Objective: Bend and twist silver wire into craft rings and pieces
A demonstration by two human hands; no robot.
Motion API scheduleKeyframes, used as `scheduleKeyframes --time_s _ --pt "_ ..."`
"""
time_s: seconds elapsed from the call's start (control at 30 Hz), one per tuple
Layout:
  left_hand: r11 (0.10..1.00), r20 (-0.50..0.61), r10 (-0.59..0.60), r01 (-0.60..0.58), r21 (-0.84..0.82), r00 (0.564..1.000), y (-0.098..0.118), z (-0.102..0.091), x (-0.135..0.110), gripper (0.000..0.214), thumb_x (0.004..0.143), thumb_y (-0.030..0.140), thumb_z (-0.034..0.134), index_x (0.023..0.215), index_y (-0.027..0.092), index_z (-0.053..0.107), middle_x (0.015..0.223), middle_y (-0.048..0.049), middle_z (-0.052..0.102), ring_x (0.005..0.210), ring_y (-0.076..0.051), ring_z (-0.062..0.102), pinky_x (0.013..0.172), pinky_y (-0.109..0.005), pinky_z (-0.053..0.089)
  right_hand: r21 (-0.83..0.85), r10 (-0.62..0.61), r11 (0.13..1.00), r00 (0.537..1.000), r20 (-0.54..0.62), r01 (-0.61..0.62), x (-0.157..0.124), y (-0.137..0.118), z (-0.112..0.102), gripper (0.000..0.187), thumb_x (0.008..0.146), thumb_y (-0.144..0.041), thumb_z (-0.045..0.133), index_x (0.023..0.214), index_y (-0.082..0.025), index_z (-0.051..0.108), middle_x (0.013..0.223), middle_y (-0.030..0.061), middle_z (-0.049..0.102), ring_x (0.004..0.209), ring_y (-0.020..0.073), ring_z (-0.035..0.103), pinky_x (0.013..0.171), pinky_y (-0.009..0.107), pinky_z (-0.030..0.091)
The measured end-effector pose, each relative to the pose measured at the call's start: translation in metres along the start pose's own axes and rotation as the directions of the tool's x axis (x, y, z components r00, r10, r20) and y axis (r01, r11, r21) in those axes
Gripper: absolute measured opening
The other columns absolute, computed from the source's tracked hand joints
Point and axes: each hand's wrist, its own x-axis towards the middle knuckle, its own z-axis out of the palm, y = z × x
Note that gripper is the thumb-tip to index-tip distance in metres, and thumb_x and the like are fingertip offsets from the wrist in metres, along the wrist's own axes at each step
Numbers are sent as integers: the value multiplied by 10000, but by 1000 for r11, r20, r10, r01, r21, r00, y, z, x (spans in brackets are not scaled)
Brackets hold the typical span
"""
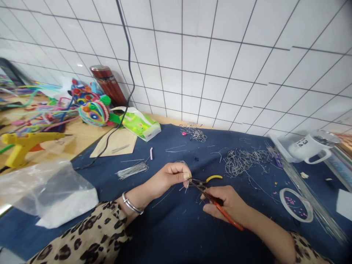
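Note:
Over the middle of the dark blue cloth, my left hand (174, 174) is closed, its thumb and forefinger pinching a thin wire (187, 187) whose ends stick out below the fingertips. My right hand (227, 203) grips orange-handled pliers (227, 216), their jaws pointing left and meeting the wire at my left fingertips. Whether the jaws bite the wire is too small to tell. Just behind the jaws lies a second tool with a yellow handle (214, 178). A bundle of straight cut wires (133, 169) rests left of my left hand.
Tangled wire (244, 161) lies right of centre, with a smaller tangle (195, 132) near the wall. Long straight wires (310, 194), a round dish of pink beads (283, 200) and a white mug (313, 148) stand right. Leftward are a yellow glue gun (27, 141), plastic bag (46, 187) and red flask (108, 84).

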Motion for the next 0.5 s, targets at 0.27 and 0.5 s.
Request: scheduleKeyframes --time_s 0.27,0.5 --pt "978 29 15 -21 208 999 10 -2 0 221 820 304 565 713 112 590 660 -14 547 619 -100 483 611 -230 378 -581 -242 801 966 -91 146 -5 2 6 262 814 -393 532 904 -154 590 647 12 548 560 115 476 552 235 366" --pt "922 26 57 -62 383 998 12 -3 -1 232 828 315 535 702 127 585 665 -7 516 625 -105 452 587 -225 360 -877 -439 447 897 -44 176 -8 5 5 340 849 -324 483 1074 -88 580 709 79 569 641 175 520 577 303 387"
